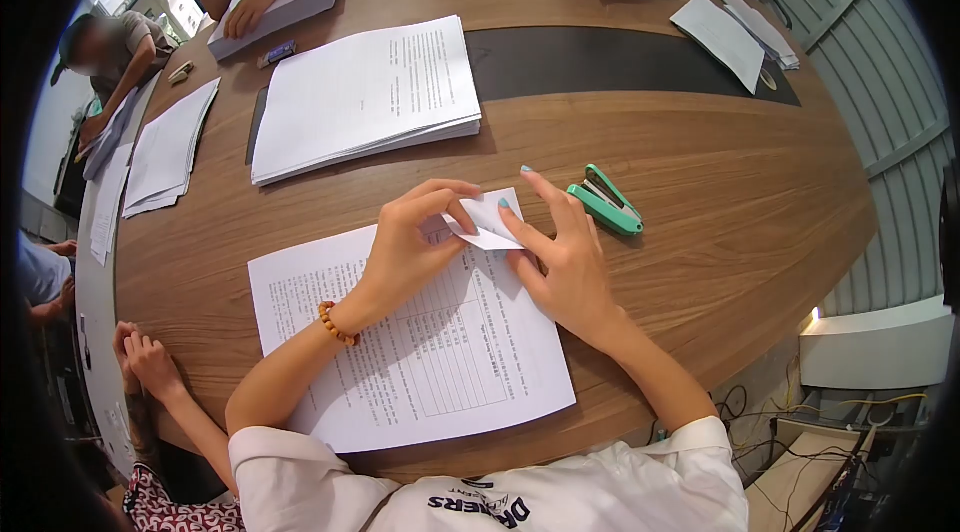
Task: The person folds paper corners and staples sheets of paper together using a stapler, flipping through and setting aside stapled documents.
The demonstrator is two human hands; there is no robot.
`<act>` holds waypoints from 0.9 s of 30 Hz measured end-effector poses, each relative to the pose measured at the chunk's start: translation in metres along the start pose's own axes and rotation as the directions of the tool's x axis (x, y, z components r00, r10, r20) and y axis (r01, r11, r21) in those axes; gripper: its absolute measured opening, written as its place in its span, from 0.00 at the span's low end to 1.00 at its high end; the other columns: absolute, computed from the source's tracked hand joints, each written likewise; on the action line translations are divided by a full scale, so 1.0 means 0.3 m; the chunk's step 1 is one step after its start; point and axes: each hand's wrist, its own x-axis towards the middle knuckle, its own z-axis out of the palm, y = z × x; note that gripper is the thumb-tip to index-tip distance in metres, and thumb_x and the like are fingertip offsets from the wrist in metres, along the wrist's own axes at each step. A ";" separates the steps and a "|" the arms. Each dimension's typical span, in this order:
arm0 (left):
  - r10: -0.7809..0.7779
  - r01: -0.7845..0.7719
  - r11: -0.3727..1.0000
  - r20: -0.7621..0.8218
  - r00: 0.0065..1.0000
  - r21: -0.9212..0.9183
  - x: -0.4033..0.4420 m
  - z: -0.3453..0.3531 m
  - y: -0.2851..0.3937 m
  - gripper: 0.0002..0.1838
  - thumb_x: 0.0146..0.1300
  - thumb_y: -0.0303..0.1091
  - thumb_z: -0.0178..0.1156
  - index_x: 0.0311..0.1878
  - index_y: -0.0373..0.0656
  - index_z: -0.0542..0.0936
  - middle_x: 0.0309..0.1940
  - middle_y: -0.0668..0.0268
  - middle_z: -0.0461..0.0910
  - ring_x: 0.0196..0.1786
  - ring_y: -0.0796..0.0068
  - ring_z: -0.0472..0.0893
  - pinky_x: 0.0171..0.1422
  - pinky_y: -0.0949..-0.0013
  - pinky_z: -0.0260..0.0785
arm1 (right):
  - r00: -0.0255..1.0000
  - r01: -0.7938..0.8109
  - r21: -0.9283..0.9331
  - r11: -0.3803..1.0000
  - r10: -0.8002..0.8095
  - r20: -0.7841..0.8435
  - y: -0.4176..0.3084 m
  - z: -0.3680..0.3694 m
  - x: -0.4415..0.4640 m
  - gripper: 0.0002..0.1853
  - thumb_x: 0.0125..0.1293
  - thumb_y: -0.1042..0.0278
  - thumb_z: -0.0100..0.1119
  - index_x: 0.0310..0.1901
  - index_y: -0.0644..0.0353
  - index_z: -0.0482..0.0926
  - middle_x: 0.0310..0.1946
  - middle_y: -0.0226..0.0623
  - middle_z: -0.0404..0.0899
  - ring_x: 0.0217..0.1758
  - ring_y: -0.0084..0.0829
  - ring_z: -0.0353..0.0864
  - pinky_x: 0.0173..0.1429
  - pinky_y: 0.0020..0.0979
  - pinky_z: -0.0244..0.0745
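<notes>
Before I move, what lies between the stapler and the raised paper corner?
The right hand lies between the green stapler and the raised paper corner, in the head view.

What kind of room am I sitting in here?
Probably an office meeting room: a long wooden table with people around it, thick stacks of printed paper, and a green stapler within view.

Both hands on the page corner!

Left hand [425,224] and right hand [562,254] pinch the lifted corner of the printed sheets [420,362], green stapler [608,202] just beside the right, thick paper stack [370,97] farther up the table [720,232]!
</notes>
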 end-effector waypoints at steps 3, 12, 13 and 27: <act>0.042 -0.041 0.999 -0.017 0.999 0.026 -0.001 0.003 -0.002 0.08 0.43 0.16 0.65 0.28 0.38 0.78 0.46 0.62 0.78 0.48 0.70 0.78 0.50 0.71 0.71 | 0.999 0.038 -0.047 0.998 -0.039 -0.016 -0.004 0.007 -0.007 0.24 0.50 0.72 0.65 0.53 0.56 0.78 0.64 0.44 0.61 0.63 0.41 0.63 0.56 0.39 0.63; -0.007 0.011 0.999 -0.109 0.994 0.035 -0.004 0.016 0.020 0.13 0.43 0.15 0.66 0.34 0.41 0.82 0.36 0.67 0.77 0.41 0.72 0.78 0.47 0.71 0.71 | 0.995 -0.056 -0.055 0.997 0.052 -0.081 -0.003 0.017 -0.008 0.25 0.50 0.69 0.66 0.53 0.60 0.77 0.66 0.47 0.58 0.61 0.41 0.65 0.56 0.39 0.62; -0.036 0.034 0.999 -0.107 0.994 -0.017 -0.004 0.015 0.018 0.14 0.43 0.15 0.66 0.34 0.42 0.83 0.36 0.67 0.77 0.41 0.73 0.78 0.46 0.71 0.71 | 0.996 -0.054 -0.041 0.998 0.051 -0.069 0.000 0.018 -0.007 0.25 0.50 0.68 0.67 0.53 0.61 0.77 0.67 0.48 0.57 0.61 0.41 0.65 0.56 0.39 0.62; -0.017 0.027 0.996 -0.108 0.994 0.087 -0.003 0.016 0.033 0.13 0.41 0.16 0.67 0.30 0.45 0.85 0.35 0.67 0.76 0.41 0.72 0.76 0.47 0.70 0.73 | 0.990 0.011 -0.176 0.984 -0.035 -0.135 -0.016 0.012 -0.005 0.23 0.50 0.69 0.66 0.50 0.59 0.79 0.65 0.47 0.60 0.61 0.40 0.65 0.54 0.38 0.62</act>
